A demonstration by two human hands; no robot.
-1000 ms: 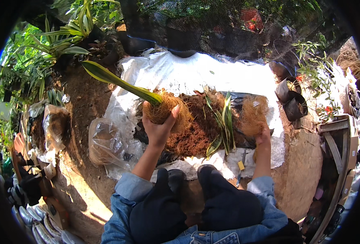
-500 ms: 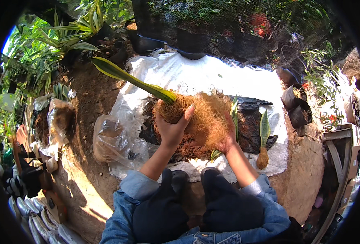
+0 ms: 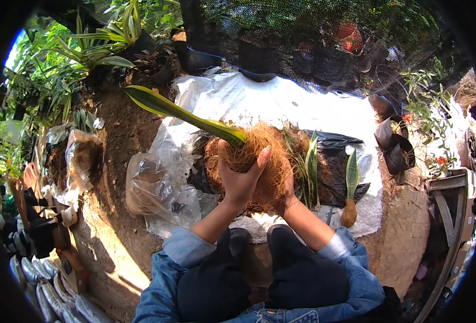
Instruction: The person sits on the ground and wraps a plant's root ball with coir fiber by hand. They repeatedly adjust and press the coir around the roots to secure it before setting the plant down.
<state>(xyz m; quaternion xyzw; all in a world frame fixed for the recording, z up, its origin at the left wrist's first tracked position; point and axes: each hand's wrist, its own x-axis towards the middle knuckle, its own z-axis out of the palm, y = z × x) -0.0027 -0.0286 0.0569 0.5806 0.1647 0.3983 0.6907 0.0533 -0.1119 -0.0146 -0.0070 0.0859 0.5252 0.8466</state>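
A snake plant leaf (image 3: 184, 114), green with yellow edges, slants up to the left from a loose wad of brown coconut fibre (image 3: 266, 141). My left hand (image 3: 240, 180) grips the fibre round the leaf's base from the left, thumb raised. Pressed against the wad's right side, my right hand (image 3: 285, 188) is curled, its fingers mostly hidden by fibre. Beneath is brown, crumbly growing material on black plastic (image 3: 332, 141). Other snake plant leaves (image 3: 311, 167) stand just right of my right hand. Farther right lies a small snake plant (image 3: 352, 175) with a compact fibre ball (image 3: 349, 214) at its base.
A white woven sheet (image 3: 286, 99) covers the ground. At its left sits a clear plastic bag (image 3: 144, 183) with brown contents. Dark shade netting (image 3: 313, 37) hangs behind. Black grow bags (image 3: 399, 156) and a wooden frame (image 3: 446, 207) are at right; potted plants (image 3: 114, 48) stand back left.
My right hand has moved left, bringing loose fibre in against the leaf's base. My left hand and the leaf have shifted slightly right. The leaves at right are now more exposed.
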